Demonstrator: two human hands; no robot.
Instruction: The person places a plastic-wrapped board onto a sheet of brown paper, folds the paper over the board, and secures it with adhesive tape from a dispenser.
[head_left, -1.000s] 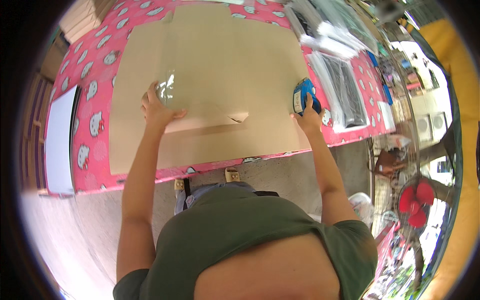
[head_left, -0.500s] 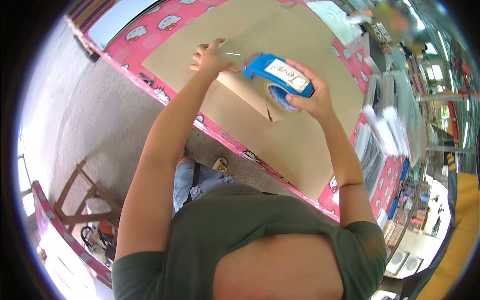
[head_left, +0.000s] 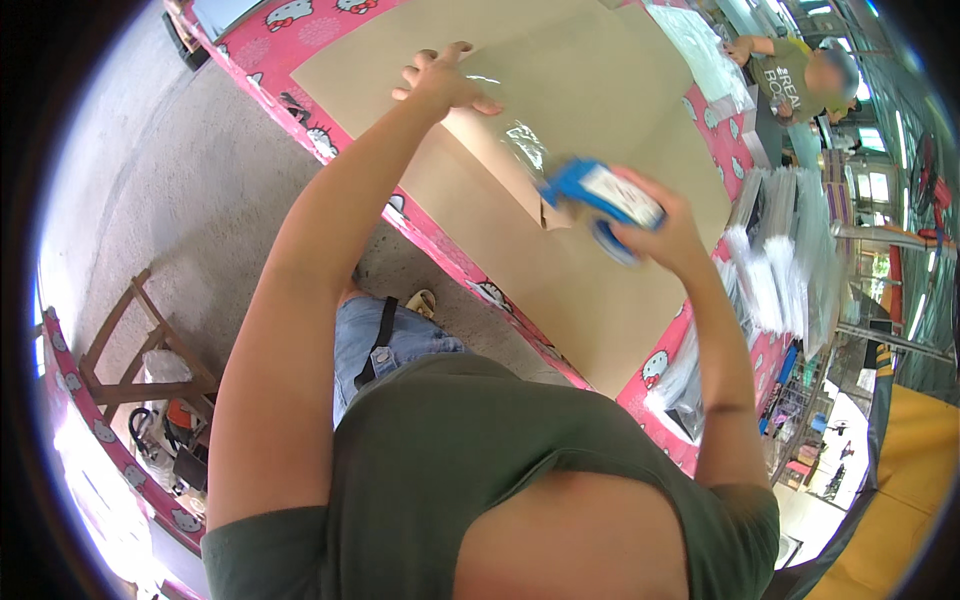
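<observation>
A blue tape dispenser, slightly blurred, is gripped in my right hand above a large brown cardboard sheet. Clear packing tape stretches from the dispenser's front toward my left hand, catching the light. Spread fingers of my left hand rest on the cardboard near the tape's far end. Between the hands runs a folded cardboard flap, its near corner ending just below the dispenser.
Pink patterned cloth covers the table under the cardboard. Stacks of plastic-wrapped items lie along the right side. Another person stands at the far right, beside clear plastic sheets. A wooden frame stands on the floor at left.
My right hand has drawn the tape dispenser right and toward me, lengthening the strip of tape. My left hand stays on the cardboard, fingers spread. The whole view has shifted slightly.
</observation>
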